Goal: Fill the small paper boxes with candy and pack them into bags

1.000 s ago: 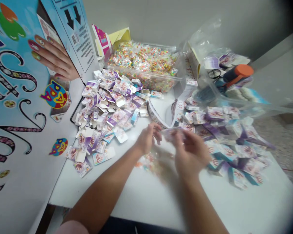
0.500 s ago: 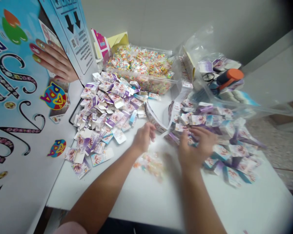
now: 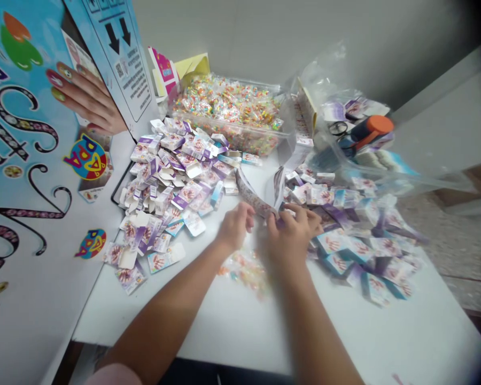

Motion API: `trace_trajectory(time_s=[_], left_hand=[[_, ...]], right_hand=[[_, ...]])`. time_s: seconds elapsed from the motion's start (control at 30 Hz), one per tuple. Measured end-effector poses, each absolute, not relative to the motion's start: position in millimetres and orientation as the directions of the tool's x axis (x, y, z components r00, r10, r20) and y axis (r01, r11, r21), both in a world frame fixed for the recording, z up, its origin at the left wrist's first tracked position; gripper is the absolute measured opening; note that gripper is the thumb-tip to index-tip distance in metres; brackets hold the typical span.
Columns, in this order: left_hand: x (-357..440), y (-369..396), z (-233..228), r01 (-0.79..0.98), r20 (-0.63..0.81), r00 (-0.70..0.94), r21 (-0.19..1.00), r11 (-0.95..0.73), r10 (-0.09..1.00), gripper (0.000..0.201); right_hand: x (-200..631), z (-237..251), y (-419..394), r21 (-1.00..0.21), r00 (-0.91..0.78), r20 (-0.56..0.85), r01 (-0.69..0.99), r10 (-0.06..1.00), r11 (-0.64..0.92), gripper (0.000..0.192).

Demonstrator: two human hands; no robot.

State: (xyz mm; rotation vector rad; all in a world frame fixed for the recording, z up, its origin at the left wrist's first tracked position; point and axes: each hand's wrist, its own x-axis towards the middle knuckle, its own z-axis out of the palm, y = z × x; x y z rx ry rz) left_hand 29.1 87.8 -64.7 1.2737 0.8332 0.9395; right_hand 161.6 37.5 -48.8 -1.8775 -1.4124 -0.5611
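Packets (image 3: 232, 101) fill a clear tub (image 3: 234, 127); left hand (image 3: 235, 226) and right hand (image 3: 291, 231) curl near folded paper (image 3: 251, 192), grips unclear.

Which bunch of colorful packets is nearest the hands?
The small loose bunch lying directly on the white tabletop; the bigger bunch is heaped inside the clear tub farther back.
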Motion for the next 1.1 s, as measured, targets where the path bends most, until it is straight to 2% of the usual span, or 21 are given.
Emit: trace_trajectory(time_s=[0.1, 0.17, 0.23, 0.3, 0.4, 0.47, 0.57, 0.67, 0.77, 0.83, 0.87, 0.93, 1.0, 1.07, 1.1], left_hand=[[29, 87, -64, -0.096, 0.004, 0.393, 0.995, 0.037, 0.92, 0.062], [27, 87, -62, -0.069, 0.029, 0.365, 0.998, -0.004, 0.931, 0.054], [25, 85, -57, -0.05, 0.107, 0.309, 0.994, -0.096, 0.945, 0.043], [22, 84, -49, -0.034, 0.241, 0.281, 0.97, -0.241, 0.929, 0.044], [19, 81, -39, 0.046, 0.416, 0.339, 0.889, -0.456, 0.844, 0.053], [19, 78, -35, 0.132, 0.452, 0.395, 0.833, -0.537, 0.8, 0.043], [23, 75, -35, 0.199, 0.439, 0.456, 0.798, -0.569, 0.775, 0.02], [25, 73, -40, 0.231, 0.437, 0.415, 0.798, -0.557, 0.798, 0.024], [22, 73, -41, 0.223, 0.418, 0.327, 0.837, -0.499, 0.847, 0.028], [19, 71, -40, 0.169, 0.329, 0.304, 0.905, -0.391, 0.894, 0.03], [17, 71, -38, 0.139, 0.278, 0.302, 0.933, -0.331, 0.912, 0.03], [16, 69, -35, 0.087, 0.216, 0.313, 0.963, -0.254, 0.925, 0.031], [15, 68, -31, 0.035, 0.2, 0.353, 0.973, -0.226, 0.914, 0.033], [15, 66, -28, -0.033, 0.182, 0.407, 0.982, -0.185, 0.895, 0.034], [15, 66, -26, -0.066, 0.166, 0.428, 0.986, -0.153, 0.889, 0.035]], right_hand=[[159, -35, 31, -0.331, 0.295, 0.848, 0.944, 0.441, 0.005, 0.008], [154, -27, 27, -0.38, 0.327, 0.895, 0.915, 0.305, 0.134, 0.003], [148, -22, 24, -0.435, 0.395, 0.897, 0.87, 0.199, 0.233, 0.008], [143, -19, 21, -0.528, 0.506, 0.849, 0.815, 0.151, 0.241, 0.008], [141, -19, 18, -0.718, 0.682, 0.696, 0.673, 0.226, 0.179, 0.016], [142, -18, 16, -0.803, 0.751, 0.594, 0.577, 0.29, 0.149, 0.026], [143, -15, 14, -0.862, 0.795, 0.504, 0.485, 0.337, 0.145, 0.037], [141, -10, 10, -0.873, 0.74, 0.486, 0.378, 0.466, 0.309, 0.038], [138, -6, 7, -0.847, 0.583, 0.523, 0.268, 0.622, 0.46, 0.044], [137, -6, 7, -0.825, 0.444, 0.565, 0.298, 0.696, 0.48, 0.054], [137, -7, 9, -0.807, 0.376, 0.586, 0.354, 0.718, 0.473, 0.053], [137, -11, 12, -0.739, 0.297, 0.631, 0.51, 0.716, 0.44, 0.035], [137, -16, 16, -0.682, 0.314, 0.662, 0.628, 0.68, 0.374, 0.011], [137, -21, 18, -0.682, 0.36, 0.652, 0.663, 0.668, 0.308, 0.016], [137, -23, 18, -0.706, 0.374, 0.615, 0.654, 0.694, 0.273, 0.02]])
